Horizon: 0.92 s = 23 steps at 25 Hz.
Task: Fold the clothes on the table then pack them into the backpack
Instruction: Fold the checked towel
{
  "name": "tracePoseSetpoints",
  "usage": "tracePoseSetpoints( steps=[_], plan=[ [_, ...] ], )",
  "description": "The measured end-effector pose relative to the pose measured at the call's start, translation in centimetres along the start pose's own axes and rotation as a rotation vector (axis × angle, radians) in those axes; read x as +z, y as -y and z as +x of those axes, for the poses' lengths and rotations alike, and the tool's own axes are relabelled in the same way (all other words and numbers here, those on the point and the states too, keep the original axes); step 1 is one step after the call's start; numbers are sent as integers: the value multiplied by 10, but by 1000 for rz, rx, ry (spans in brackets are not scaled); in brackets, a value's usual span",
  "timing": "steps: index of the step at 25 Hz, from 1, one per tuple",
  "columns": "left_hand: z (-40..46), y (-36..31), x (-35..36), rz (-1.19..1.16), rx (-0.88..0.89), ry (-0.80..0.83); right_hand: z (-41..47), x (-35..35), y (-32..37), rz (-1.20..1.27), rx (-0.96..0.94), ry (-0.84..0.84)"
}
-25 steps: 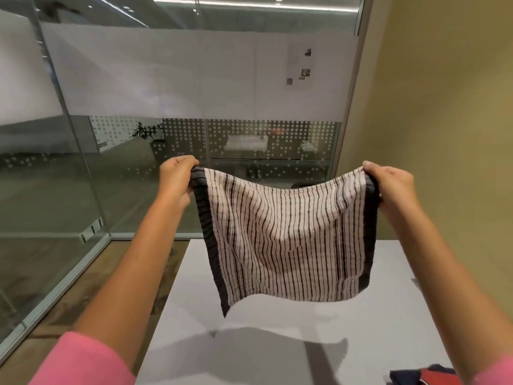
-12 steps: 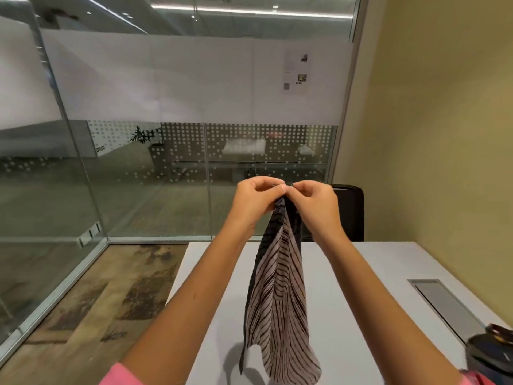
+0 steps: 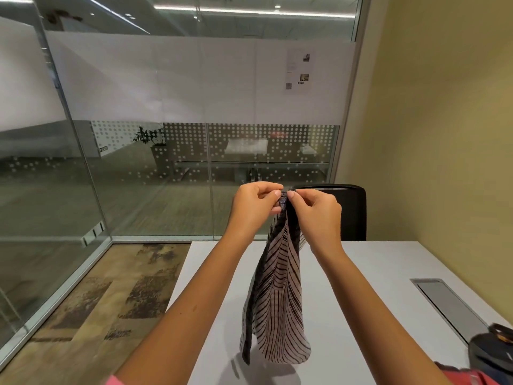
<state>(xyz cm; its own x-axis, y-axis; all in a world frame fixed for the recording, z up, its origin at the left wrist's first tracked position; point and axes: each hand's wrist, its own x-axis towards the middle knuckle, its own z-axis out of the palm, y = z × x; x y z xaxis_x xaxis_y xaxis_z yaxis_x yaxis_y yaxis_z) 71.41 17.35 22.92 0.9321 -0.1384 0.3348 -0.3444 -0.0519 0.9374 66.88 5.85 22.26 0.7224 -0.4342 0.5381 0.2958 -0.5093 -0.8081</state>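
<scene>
A plain white rectangular table (image 3: 361, 273) carries the things. Set flush into its top toward the right edge is a long grey metal cable hatch (image 3: 447, 304). Just nearer than the hatch, at the table's near right corner, lies a dark backpack (image 3: 488, 354), with a red garment (image 3: 466, 376) touching its left side.

I can read no writing anywhere. The paper sheet (image 3: 298, 71) stuck on the frosted band of the glass wall (image 3: 194, 79), up and to the right of the potted plant (image 3: 151, 136), carries small pictures and lines of print, but all of it is too small and blurred for me to make out a word. A small dark plate (image 3: 103, 148) just left of that plant may bear lettering; I cannot tell what it says.
</scene>
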Motion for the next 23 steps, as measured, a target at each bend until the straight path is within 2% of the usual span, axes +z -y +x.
tracePoseSetpoints(
  steps=[5, 8, 11, 14, 19, 23],
  plan=[
    [-5, 7, -1, -85, -1, 41, -4, 3, -8, 46, 21, 121],
    [-5, 10, -4, -149, -14, 77, -5, 3, -12, 177, 94, 198],
    [0, 12, -11, 28, 44, 59, -7, -2, -12, 363, 129, 319],
    [9, 18, -16, 172, 105, 72, -3, -5, -11, 402, 118, 333],
    [19, 45, -37, 355, 177, 253, 11, -12, -10, 379, 127, 375],
    [21, 72, -55, 506, -11, 580, 26, -22, -10, 397, 99, 342]
  ],
)
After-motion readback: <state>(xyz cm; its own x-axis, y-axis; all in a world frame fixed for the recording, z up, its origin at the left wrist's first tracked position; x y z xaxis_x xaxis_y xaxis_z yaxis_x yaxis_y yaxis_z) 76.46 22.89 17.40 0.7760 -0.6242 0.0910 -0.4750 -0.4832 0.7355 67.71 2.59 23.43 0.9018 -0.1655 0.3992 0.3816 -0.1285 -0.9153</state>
